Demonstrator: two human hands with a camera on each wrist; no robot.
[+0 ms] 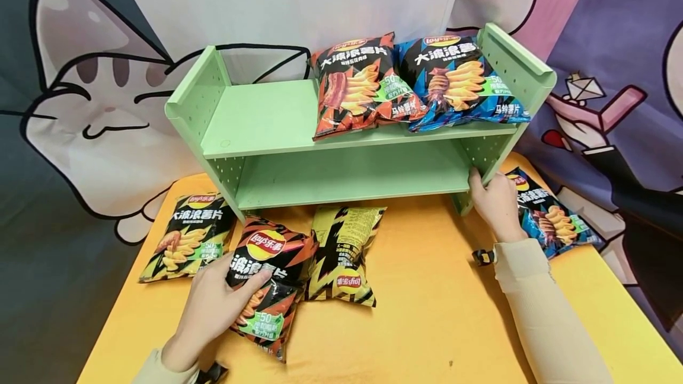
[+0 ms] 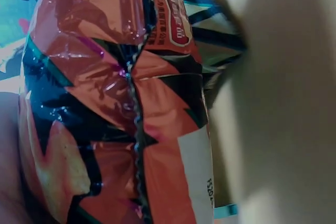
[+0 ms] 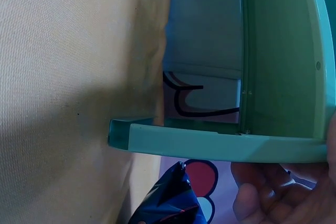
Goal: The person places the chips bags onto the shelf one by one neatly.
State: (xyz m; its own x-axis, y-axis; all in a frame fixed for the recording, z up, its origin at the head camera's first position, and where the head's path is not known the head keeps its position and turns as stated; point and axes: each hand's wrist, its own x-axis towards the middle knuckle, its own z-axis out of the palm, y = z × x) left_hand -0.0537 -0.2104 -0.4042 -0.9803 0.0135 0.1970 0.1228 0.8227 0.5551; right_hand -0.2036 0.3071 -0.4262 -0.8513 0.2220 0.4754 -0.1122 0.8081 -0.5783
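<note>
My left hand point(image 1: 210, 298) grips a red and black bag of potato chips point(image 1: 274, 280) in front of the shelf's left end, thumb across its front. In the left wrist view the back seam of this chip bag point(image 2: 105, 93) fills much of the picture. A green two-tier shelf point(image 1: 352, 179) stands on the table. Holding its right side panel near the lower board is my right hand point(image 1: 496, 203). From the right wrist view, fingers point(image 3: 249, 203) wrap that panel's edge point(image 3: 226, 147). A yellow chip bag point(image 1: 341, 253) lies upside down beside the held one.
On the upper board lean a red chip bag point(image 1: 357, 90) and a blue chip bag point(image 1: 459, 85). A black and yellow chip bag point(image 1: 189, 239) lies left of the shelf, another blue one point(image 1: 552, 221) right of it. Printed cloth point(image 1: 288, 5) hangs behind the yellow table point(image 1: 427, 313).
</note>
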